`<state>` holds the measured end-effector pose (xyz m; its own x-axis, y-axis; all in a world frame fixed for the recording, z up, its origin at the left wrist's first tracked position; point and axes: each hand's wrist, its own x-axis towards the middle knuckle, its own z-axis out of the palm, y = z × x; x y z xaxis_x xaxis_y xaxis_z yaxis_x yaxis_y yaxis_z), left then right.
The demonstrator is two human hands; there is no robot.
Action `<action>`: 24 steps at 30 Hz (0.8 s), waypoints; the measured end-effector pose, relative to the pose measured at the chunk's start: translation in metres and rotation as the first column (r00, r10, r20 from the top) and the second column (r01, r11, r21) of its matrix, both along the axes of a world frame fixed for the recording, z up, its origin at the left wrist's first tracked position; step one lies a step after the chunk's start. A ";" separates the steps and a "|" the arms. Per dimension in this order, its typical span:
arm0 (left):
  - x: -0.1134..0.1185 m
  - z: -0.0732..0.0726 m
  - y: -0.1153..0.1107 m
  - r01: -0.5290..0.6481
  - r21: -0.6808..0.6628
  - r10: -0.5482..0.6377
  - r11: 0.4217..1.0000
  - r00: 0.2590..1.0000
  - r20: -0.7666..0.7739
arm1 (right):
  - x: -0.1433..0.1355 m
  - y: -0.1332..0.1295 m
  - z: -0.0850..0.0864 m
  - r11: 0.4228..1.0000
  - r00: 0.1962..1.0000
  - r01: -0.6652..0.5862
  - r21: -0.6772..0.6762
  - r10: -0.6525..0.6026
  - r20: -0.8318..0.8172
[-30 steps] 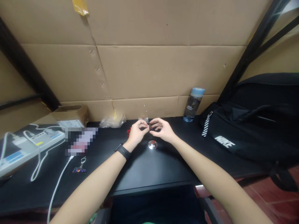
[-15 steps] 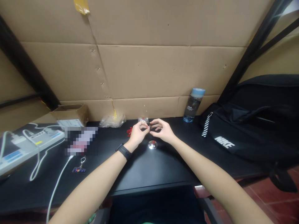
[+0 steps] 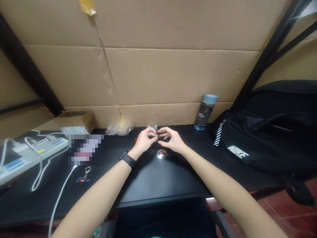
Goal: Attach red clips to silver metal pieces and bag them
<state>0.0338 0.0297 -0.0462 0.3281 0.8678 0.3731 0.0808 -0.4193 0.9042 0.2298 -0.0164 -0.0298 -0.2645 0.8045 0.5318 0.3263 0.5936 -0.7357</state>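
Observation:
My left hand (image 3: 145,140) and my right hand (image 3: 172,138) meet over the middle of the black table (image 3: 148,185). Both have their fingers closed in a pinch around one small, dark and shiny piece (image 3: 158,136), too small to name and mostly covered by the fingertips. Just below them on the table lies a round silver disc (image 3: 161,154) with a red mark on it. Behind my fingers sits a small clear item (image 3: 152,127) with a red spot, partly hidden. A bit of red cord (image 3: 136,138) shows beside my left hand.
At the left are a power strip (image 3: 15,165) with white cables, a blurred-out phone (image 3: 86,148), a keychain (image 3: 83,179) and a cardboard box (image 3: 76,120). A plastic bag (image 3: 120,128) lies at the back. To the right stand a water bottle (image 3: 205,112) and a black bag (image 3: 267,132).
My left hand and wrist have shifted slightly left and down, covering more of the red cord. The pinched piece has turned a little between my fingers. The disc stays put.

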 end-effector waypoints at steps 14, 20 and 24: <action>0.002 0.010 -0.013 0.201 -0.257 -0.157 0.945 0.971 0.181 | 0.002 -0.007 0.016 0.975 0.983 0.078 0.208 -0.109 0.146; 0.000 0.011 -0.014 0.209 -0.269 -0.163 0.940 0.969 0.184 | 0.005 -0.005 0.016 0.978 0.984 0.073 0.197 -0.103 0.148; 0.000 0.012 -0.014 0.220 -0.190 -0.181 0.957 0.962 0.204 | 0.011 0.004 0.011 0.981 0.982 0.135 0.141 -0.151 0.111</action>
<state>0.0338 0.0162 -0.0340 0.4467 0.8561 0.2600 -0.1599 -0.2095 0.9646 0.2410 -0.0123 -0.0190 -0.2203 0.7635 0.6071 0.4962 0.6236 -0.6041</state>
